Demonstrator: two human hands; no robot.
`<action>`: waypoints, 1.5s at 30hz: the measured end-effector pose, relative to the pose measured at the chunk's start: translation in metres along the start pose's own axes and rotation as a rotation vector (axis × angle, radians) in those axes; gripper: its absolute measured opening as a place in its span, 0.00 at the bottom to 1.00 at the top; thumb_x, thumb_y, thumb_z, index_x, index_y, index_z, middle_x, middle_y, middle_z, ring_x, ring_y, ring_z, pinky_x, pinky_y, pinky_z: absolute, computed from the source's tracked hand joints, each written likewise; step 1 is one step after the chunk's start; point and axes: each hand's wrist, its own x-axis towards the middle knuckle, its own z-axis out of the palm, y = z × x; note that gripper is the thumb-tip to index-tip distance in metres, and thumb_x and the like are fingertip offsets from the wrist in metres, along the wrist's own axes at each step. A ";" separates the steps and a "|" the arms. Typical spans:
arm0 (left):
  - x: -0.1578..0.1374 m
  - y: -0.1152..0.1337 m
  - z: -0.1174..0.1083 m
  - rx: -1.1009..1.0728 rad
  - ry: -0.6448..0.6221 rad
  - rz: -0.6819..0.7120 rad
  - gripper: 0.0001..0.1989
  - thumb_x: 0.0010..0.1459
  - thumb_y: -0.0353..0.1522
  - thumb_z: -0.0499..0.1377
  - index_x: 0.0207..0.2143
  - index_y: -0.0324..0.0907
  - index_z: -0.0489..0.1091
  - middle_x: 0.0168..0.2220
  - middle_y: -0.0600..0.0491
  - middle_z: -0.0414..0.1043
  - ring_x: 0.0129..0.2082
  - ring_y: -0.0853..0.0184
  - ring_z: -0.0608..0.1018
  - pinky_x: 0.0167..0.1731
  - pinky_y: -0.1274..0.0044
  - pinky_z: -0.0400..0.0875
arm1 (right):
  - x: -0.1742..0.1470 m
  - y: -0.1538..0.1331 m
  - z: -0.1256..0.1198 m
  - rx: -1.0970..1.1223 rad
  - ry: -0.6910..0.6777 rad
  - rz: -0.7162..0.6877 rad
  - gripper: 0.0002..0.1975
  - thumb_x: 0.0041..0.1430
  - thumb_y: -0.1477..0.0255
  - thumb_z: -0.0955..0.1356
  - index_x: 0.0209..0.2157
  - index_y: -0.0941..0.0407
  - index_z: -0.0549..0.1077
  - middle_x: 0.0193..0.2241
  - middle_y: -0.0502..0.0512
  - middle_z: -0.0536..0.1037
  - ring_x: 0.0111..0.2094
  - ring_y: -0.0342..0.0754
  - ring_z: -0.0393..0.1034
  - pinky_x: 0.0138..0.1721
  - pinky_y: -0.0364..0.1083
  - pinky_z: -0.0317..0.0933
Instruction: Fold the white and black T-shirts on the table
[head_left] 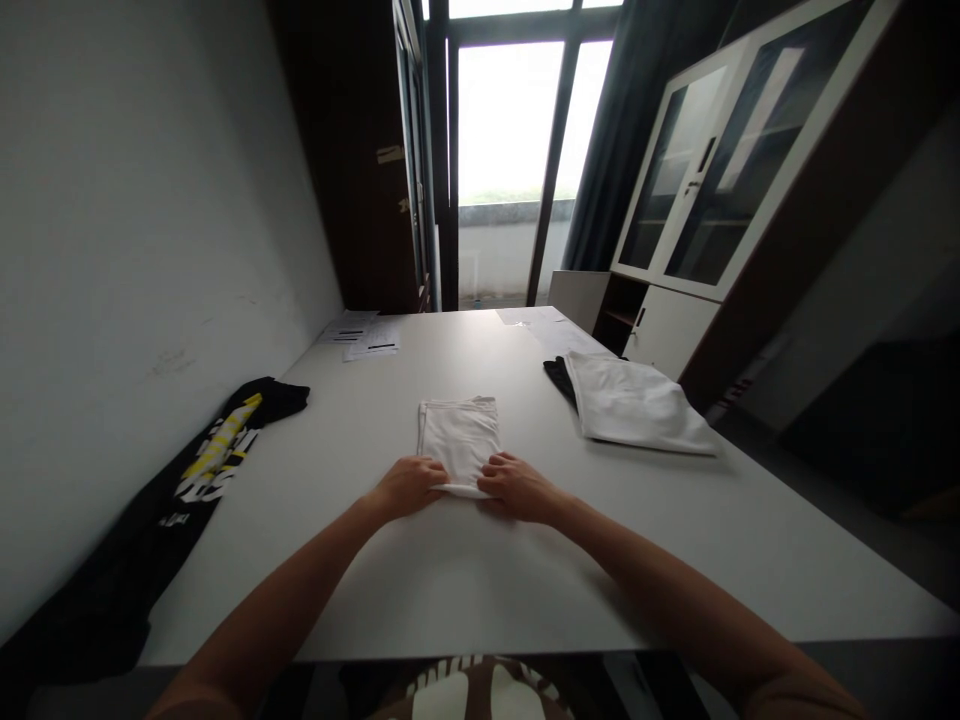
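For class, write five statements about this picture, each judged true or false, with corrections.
1. The left hand and right hand both touch the folded white cloth on the table. True.
2. The folded white cloth hangs over the table's near edge. False: it lies in from that edge.
3. A black garment lies on the left. True.
4. The black garment is plain. False: it bears yellow and white print.
5. On the right, a larger white cloth partly covers something black. True.

The left hand [411,486] and right hand [517,487] grip a folded white cloth [461,437] below frame centre. Over at lower left, a black garment [166,520] lies along the surface [480,585].
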 end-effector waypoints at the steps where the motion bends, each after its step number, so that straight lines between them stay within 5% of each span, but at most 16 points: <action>1: -0.001 -0.002 -0.001 -0.004 -0.002 -0.002 0.09 0.68 0.36 0.57 0.43 0.49 0.77 0.42 0.53 0.78 0.43 0.63 0.79 0.46 0.74 0.72 | -0.001 0.001 -0.001 0.000 -0.006 -0.004 0.13 0.69 0.60 0.67 0.36 0.54 0.75 0.35 0.56 0.77 0.41 0.52 0.67 0.48 0.50 0.57; 10: 0.002 0.010 0.010 0.136 0.099 0.088 0.07 0.64 0.38 0.62 0.41 0.46 0.75 0.40 0.53 0.77 0.39 0.64 0.78 0.40 0.74 0.70 | 0.006 -0.012 0.005 -0.038 0.056 0.032 0.12 0.71 0.61 0.66 0.39 0.55 0.74 0.37 0.56 0.76 0.40 0.51 0.68 0.48 0.50 0.57; 24: 0.006 0.011 0.022 0.161 0.244 0.197 0.15 0.72 0.40 0.54 0.35 0.43 0.72 0.32 0.54 0.75 0.33 0.67 0.76 0.37 0.74 0.64 | 0.007 -0.013 0.004 -0.038 0.148 -0.005 0.11 0.72 0.67 0.64 0.35 0.55 0.72 0.33 0.53 0.76 0.37 0.48 0.68 0.47 0.48 0.56; 45: 0.005 0.007 0.025 0.105 0.250 0.129 0.11 0.71 0.40 0.56 0.38 0.44 0.73 0.35 0.54 0.75 0.33 0.67 0.76 0.37 0.75 0.66 | 0.002 0.000 0.016 -0.015 0.180 -0.039 0.12 0.71 0.62 0.66 0.36 0.55 0.73 0.34 0.55 0.76 0.37 0.48 0.68 0.45 0.48 0.57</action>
